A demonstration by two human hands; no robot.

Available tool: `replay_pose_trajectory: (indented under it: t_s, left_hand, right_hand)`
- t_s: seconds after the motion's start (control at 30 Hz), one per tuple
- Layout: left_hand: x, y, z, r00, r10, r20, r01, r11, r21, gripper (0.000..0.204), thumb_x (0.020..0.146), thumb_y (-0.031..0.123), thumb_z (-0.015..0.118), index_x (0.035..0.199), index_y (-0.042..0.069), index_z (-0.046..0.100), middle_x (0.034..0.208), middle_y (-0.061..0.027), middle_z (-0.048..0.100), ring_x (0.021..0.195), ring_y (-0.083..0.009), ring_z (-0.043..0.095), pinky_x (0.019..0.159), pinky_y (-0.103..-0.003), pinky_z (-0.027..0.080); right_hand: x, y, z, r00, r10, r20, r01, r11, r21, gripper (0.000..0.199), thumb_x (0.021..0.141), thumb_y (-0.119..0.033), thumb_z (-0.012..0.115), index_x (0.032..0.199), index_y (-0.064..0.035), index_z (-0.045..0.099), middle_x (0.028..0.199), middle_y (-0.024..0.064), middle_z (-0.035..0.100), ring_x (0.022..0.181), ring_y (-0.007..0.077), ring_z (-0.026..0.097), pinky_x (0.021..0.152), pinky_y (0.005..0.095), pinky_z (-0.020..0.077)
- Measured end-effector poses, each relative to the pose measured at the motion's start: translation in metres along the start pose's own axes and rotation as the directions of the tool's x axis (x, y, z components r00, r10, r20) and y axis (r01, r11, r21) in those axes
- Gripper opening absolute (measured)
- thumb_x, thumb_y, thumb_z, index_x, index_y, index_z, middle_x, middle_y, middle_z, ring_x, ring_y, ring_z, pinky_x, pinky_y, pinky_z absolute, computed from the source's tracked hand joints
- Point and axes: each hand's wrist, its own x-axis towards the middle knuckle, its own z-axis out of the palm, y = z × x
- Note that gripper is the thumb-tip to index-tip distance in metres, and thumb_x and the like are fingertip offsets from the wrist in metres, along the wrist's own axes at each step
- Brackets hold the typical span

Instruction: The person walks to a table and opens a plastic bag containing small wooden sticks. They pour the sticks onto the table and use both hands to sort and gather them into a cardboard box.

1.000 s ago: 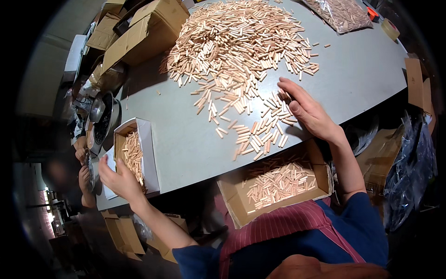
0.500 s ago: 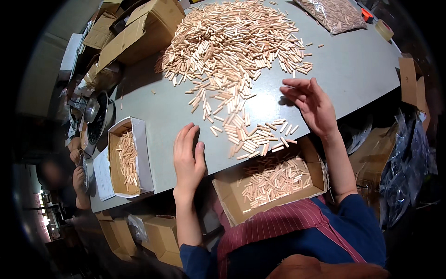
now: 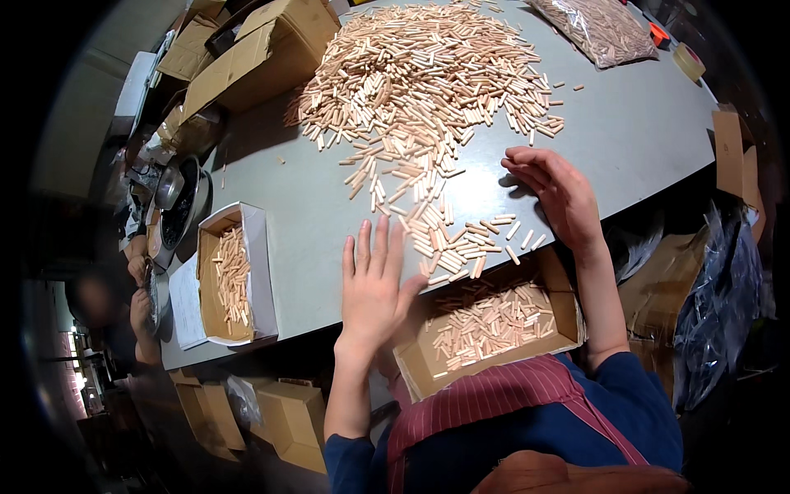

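Observation:
My left hand [image 3: 372,288] lies with its fingers spread at the table's near edge, its thumb beside a small group of wooden dowels [image 3: 448,247]. It holds nothing that I can see. My right hand [image 3: 564,198] is cupped just above the tabletop, right of those dowels, with its fingers bent but not closed on anything. Below the edge, against my striped red apron, a cardboard box [image 3: 415,375] holds many loose dowels [image 3: 485,329]. A trail of dowels links the small group to a big dowel heap [image 3: 420,74] farther back.
A white-sided box [image 3: 262,280] with dowels stands at the left on the grey table [image 3: 313,214]. A clear bag of dowels [image 3: 601,33] and a tape roll [image 3: 688,62] lie at the back right. Large cartons [image 3: 263,66] are back left. Another person's hands [image 3: 140,288] show at far left.
My left hand has moved right toward the small dowel group and spread its fingers. My right hand has turned slightly, its fingers drawn closer together. The view has shifted a little.

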Motion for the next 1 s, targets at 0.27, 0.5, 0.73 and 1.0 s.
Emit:
replay_pose_trajectory:
  t_s: [0.27,0.5,0.73,1.0]
  left_hand:
    - [0.001,0.01,-0.006,0.998,0.033,0.055,-0.031,0.999,-0.035,0.095,0.093,0.054,0.066,0.164,0.004,0.029,0.17,-0.0226,0.025,0.159,-0.0375,0.022,0.129,-0.053,0.013]
    - [0.002,0.012,-0.01,0.999,0.033,0.043,-0.028,0.993,-0.118,0.103,0.081,0.043,0.081,0.163,0.004,0.032,0.168,-0.0236,0.029,0.157,-0.0405,0.025,0.129,-0.054,0.018]
    - [0.0,0.014,-0.017,0.992,0.099,0.073,-0.089,0.987,-0.132,0.097,0.077,0.033,0.073,0.163,0.008,0.034,0.17,-0.0176,0.031,0.156,-0.0436,0.027,0.128,-0.057,0.017]
    - [-0.007,-0.006,-0.015,0.947,0.32,-0.025,-0.275,0.769,-0.578,0.072,0.088,0.022,0.062,0.156,0.005,0.047,0.164,-0.0198,0.041,0.153,-0.0411,0.037,0.126,-0.057,0.022]
  right_hand:
    - [-0.003,-0.007,0.013,0.937,0.074,0.342,0.101,0.879,-0.465,0.049,0.112,-0.04,0.047,0.132,0.0016,0.065,0.151,0.0154,0.053,0.137,0.0254,0.053,0.116,0.0382,0.0393]
    - [-0.001,-0.014,0.01,0.786,0.206,0.583,0.079,0.902,-0.425,0.051,0.108,-0.041,0.055,0.128,0.0031,0.069,0.122,0.0137,0.074,0.119,0.0257,0.068,0.112,0.0402,0.045]
    - [-0.012,-0.017,0.005,0.804,0.297,0.515,-0.282,0.953,-0.11,0.046,0.104,-0.033,0.062,0.121,0.0096,0.069,0.113,0.0185,0.074,0.108,0.0263,0.072,0.099,0.0384,0.0552]
    - [-0.002,0.0,0.015,0.989,0.104,0.109,-0.097,0.993,-0.065,0.034,0.108,-0.019,0.055,0.131,0.0053,0.063,0.131,0.0152,0.067,0.122,0.0241,0.065,0.11,0.0394,0.0484]
